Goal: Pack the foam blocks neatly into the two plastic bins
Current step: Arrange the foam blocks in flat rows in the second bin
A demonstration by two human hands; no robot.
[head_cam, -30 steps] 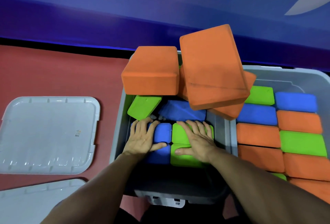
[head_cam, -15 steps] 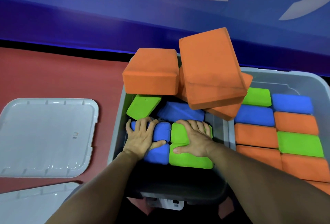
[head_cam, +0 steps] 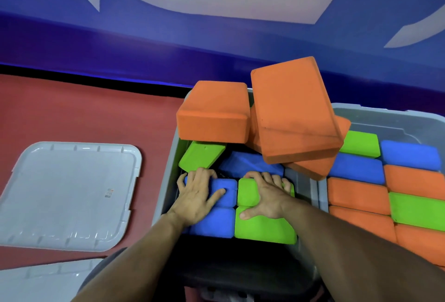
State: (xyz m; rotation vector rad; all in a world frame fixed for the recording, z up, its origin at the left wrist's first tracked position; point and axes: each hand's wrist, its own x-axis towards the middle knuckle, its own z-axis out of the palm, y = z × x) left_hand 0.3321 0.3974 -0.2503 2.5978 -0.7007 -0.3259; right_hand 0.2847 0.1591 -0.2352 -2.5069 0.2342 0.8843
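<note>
Left fingers (head_cam: 204, 174) curl over the far edge of the upper blue block (head_cam: 225, 192), thumb flat on its top. Right fingers (head_cam: 272, 178) hook the far edge of the upper green block (head_cam: 250, 192) the same way, thumb resting on the near green block (head_cam: 265, 227). So your left hand (head_cam: 197, 195) and right hand (head_cam: 267, 198) each grip a block from behind. My read: you're pulling that row toward you, tight against the near blue block (head_cam: 214, 223) and near green one, to close gaps.

All four sit low in the left bin (head_cam: 166, 181). Behind them a tilted green block (head_cam: 202, 156) and a skewed blue block (head_cam: 250, 164) lie loose, unpacked. Three orange blocks (head_cam: 291, 109) are piled crooked over the bin's far end, one overhanging the divide toward the right bin (head_cam: 390, 118). Likely parked there to keep the floor of the bin free; they could slide.

The right bin looks close to full: tidy rows of orange, green, blue.

Two lids (head_cam: 72, 193) lie on the red floor (head_cam: 84, 113) to the left, well apart from the bins.
</note>
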